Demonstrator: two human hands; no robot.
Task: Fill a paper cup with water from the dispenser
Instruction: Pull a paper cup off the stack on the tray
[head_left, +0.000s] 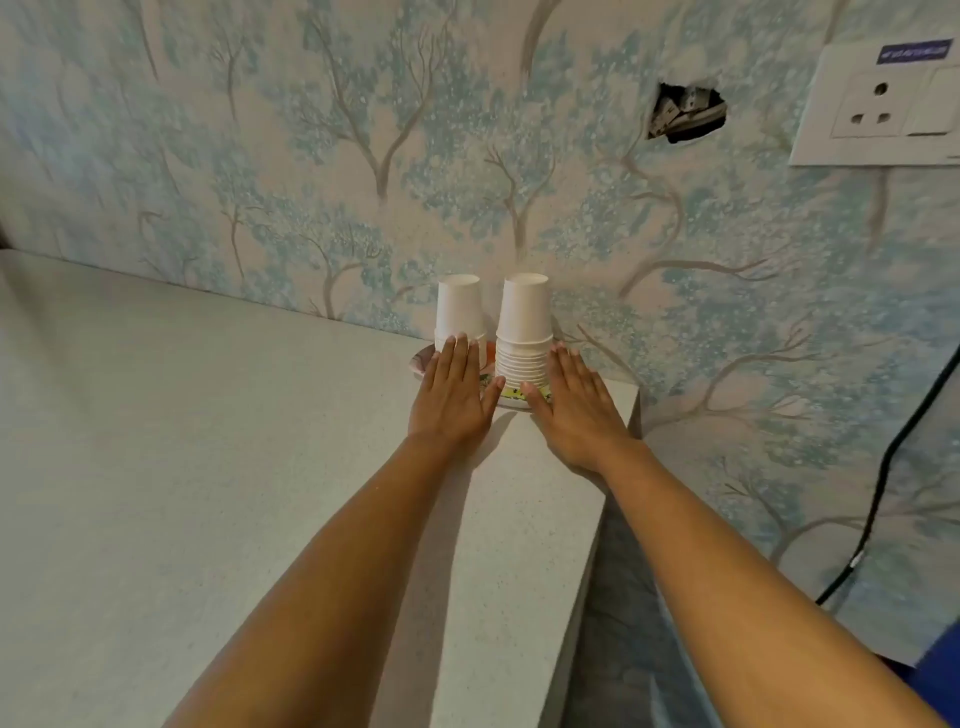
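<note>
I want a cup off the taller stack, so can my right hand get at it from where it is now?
Probably yes. The right hand lies flat and open just beside the taller stack on the plate, with nothing between them. The left hand sits clear, in front of the shorter stack.

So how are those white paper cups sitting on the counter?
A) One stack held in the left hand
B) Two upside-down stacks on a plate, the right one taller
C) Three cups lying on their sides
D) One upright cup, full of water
B: the left stack and the taller right stack both stand bottoms up on a patterned plate, while the left hand and right hand lie flat and open, holding nothing.
</note>
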